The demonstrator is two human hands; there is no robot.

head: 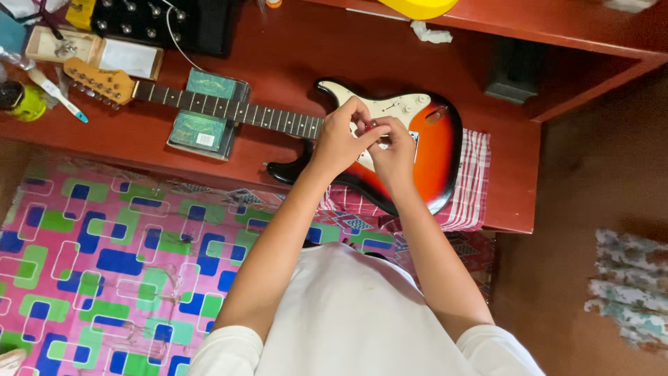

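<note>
Here, two hands meet over an electric guitar (431, 139) lying flat on a red-brown table (299, 49).
From the left: its headstock (97, 82), then its neck across a stack of green books (205, 115), then the left hand (342, 139) and right hand (393, 150), touching, fingers curled narrowly over the white pickguard; whether they pinch anything cannot be told. A striped cloth (466, 188) lies under the sunburst body.

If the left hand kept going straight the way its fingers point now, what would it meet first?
The left hand points up and to the right, over the electric guitar. It would probably first meet the right hand, whose fingers it already touches, then the white plate on the guitar's body; depth is unclear.
</note>
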